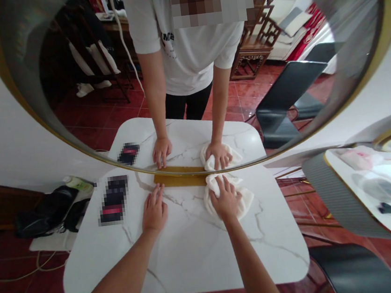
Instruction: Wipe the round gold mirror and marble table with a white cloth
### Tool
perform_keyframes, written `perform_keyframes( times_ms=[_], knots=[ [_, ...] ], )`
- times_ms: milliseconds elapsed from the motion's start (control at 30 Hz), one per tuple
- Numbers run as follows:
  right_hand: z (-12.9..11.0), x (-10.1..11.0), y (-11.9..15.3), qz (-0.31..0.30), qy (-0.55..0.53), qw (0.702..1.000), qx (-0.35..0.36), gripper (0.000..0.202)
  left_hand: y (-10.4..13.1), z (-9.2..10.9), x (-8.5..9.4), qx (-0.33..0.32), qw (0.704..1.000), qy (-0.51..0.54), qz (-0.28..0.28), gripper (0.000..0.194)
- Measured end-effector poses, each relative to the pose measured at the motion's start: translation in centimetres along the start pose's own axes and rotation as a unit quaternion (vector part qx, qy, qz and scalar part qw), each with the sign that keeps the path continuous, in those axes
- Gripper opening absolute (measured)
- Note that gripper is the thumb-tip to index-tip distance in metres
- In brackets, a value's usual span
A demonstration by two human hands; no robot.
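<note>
Lying bunched under the right hand (pixel 225 200), white cloth (pixel 246 199) touches mirror (pixel 16 91).

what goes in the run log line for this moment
left hand flat on table | right hand pressing white cloth by mirror base

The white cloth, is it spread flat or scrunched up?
Scrunched up: the white cloth bunches in folds under the right hand.
</note>
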State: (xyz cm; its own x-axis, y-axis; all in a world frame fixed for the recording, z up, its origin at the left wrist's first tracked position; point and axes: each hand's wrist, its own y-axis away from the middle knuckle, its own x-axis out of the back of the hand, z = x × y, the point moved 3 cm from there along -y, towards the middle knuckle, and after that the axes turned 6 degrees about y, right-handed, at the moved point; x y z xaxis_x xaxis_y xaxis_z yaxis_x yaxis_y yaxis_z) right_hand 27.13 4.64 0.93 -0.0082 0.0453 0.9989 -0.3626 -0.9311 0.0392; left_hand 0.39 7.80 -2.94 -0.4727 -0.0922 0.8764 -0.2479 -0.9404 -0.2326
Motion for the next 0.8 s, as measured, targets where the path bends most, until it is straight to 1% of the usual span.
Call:
perform_keyframes(
  times_ms=[100,167,400,500,600,800],
  knots=[
    [0.2,0.2,-0.3,-0.003,0.004,1.000,0.000,0.055,0.0,0.1,0.0,0.000,1.000,0.000,-0.001,0.064],
    [0.2,0.2,0.1,-0.001,0.004,1.000,0.001,0.055,0.0,0.1,0.0,0.001,1.000,0.000,-0.003,0.064],
    [-0.2,-0.3,3.8,0.004,-0.005,1.000,0.022,0.058,0.0,0.1,0.0,0.001,1.000,-0.001,-0.003,0.064],
    [-0.2,-0.5,4.6,0.005,-0.008,1.000,0.024,0.058,0.0,0.1,-0.1,-0.001,1.000,-0.002,-0.005,0.064],
    [-0.3,-0.5,4.1,0.004,-0.008,1.000,0.013,0.058,0.0,0.1,-0.1,0.000,1.000,-0.002,-0.003,0.064],
    [0.1,0.0,0.5,0.014,-0.007,1.000,-0.023,0.056,0.0,0.1,0.0,0.001,1.000,-0.006,-0.006,0.064]
  ],
)
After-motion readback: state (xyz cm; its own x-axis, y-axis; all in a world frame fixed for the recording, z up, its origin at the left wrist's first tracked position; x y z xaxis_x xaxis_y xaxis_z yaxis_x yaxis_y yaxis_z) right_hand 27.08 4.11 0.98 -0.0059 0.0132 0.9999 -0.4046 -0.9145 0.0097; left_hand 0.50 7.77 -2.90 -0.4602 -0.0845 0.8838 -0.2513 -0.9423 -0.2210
